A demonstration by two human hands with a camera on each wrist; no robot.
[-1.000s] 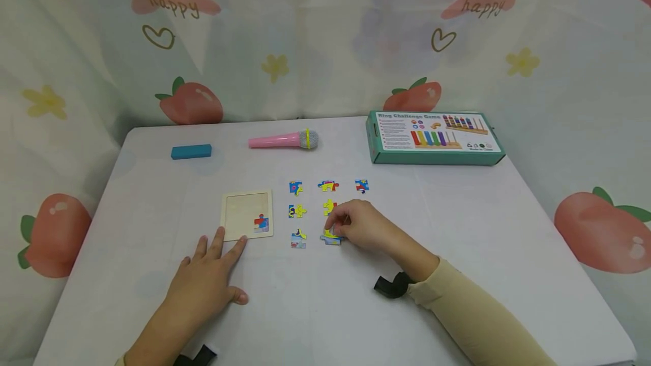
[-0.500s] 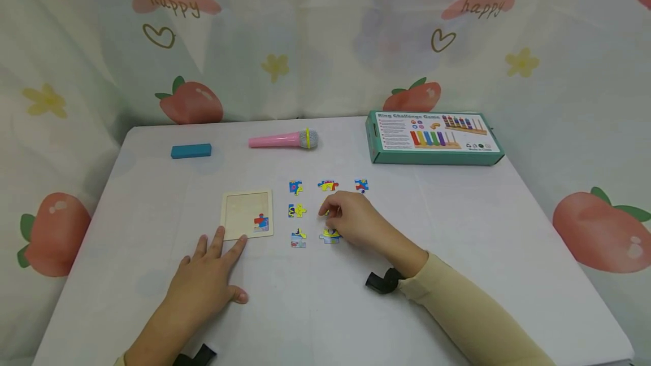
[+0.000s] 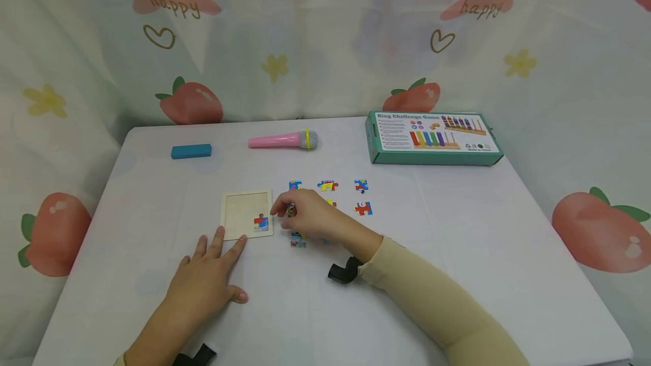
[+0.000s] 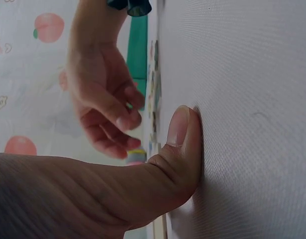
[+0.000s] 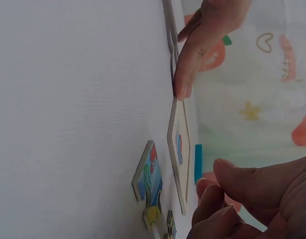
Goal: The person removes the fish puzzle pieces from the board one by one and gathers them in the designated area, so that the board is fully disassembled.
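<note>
A square wooden puzzle tray lies left of centre on the white table. One red and blue puzzle piece sits in its lower right corner. Spread flat, my left hand touches the tray's near edge with its fingertips. My right hand hovers over the loose pieces, its fingers loosely bent toward the tray and nothing visible between them. Beneath it, a yellow piece and a sea-scene piece are partly covered. A red piece lies uncovered to the right.
Along the back of the table are a blue block, a pink toy microphone and a green Ring Challenge Game box. Two more loose pieces lie in the far row, a yellow and red piece and a blue piece.
My right hand has moved left across the loose pieces to beside the tray, uncovering the red piece at the right. My left hand stays on the tray's edge.
</note>
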